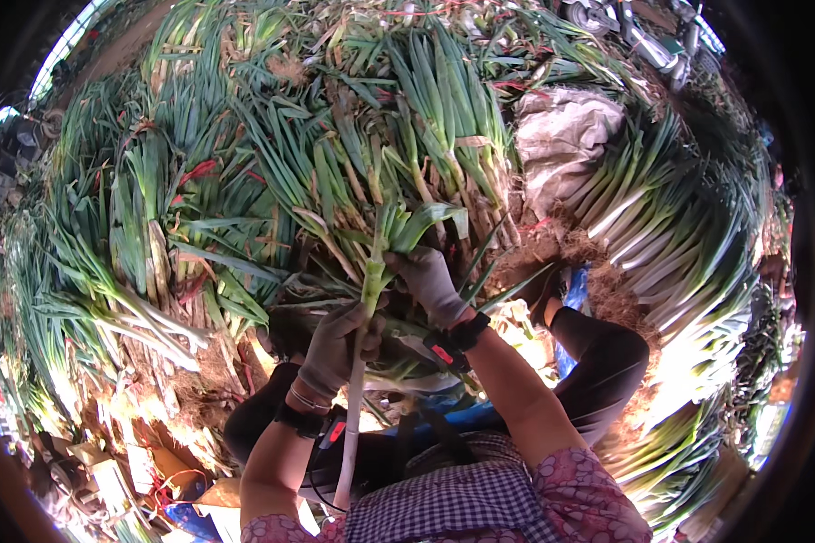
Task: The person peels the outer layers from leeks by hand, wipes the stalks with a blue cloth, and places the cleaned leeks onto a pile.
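A long green onion (pixel 356 398) stands nearly upright in front of my body, its white shank toward my lap and its green top pointing away. Wrapped round the middle of its stalk is my gloved left hand (pixel 333 342). My gloved right hand (pixel 426 279) is closed at the top, beside the stalk, where a broad green leaf (pixel 430 222) bends off to the right. The fingertips of that hand are partly hidden, but they appear to pinch the leaf at its base.
Heaped green onions (pixel 181 190) with dry leaves and red ties spread ahead and left. At the right lies a row of pale-stemmed onions (pixel 670 244), roots inward, below a crumpled whitish sack (pixel 561 136). My bent knees (pixel 607 362) flank the work spot. Cardboard boxes (pixel 109 475) stand lower left.
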